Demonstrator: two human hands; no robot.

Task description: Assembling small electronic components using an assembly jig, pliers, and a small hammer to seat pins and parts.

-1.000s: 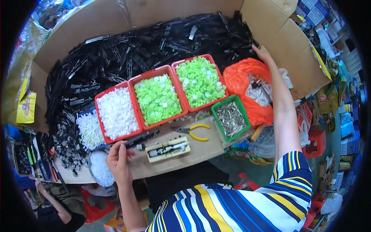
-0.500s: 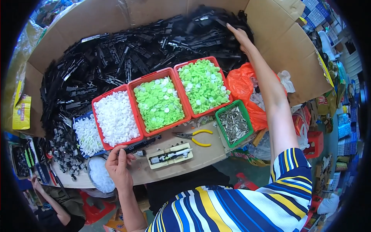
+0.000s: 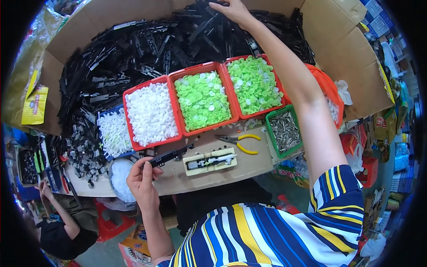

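My left hand (image 3: 144, 180) is closed around one end of a long black plastic part (image 3: 170, 156), held tilted just left of a cream-coloured block (image 3: 192, 170). In that block's recess lies a black and white mechanism (image 3: 211, 161). My right hand (image 3: 235, 12) reaches over a heap of black plastic parts (image 3: 147, 49) at the far edge, thumb and fingers apart; its upper fingers are cut off by the frame. Between my hands stand a red tray of white pieces (image 3: 153, 113) and two red trays of green pieces (image 3: 204, 100) (image 3: 255, 86).
Yellow-handled pliers (image 3: 242, 144) lie behind the block. A green basket of metal pins (image 3: 284, 133) stands right. Left are a bowl of clear-white bits (image 3: 122, 180) and small grey pieces (image 3: 89, 153). Cardboard walls (image 3: 351, 58) surround the heap. Another person (image 3: 66, 227) sits lower left.
My right hand has swept leftward and farther out across the heap of black parts. My left hand still holds its black part, which now shows more fully. The whole view has shifted slightly.
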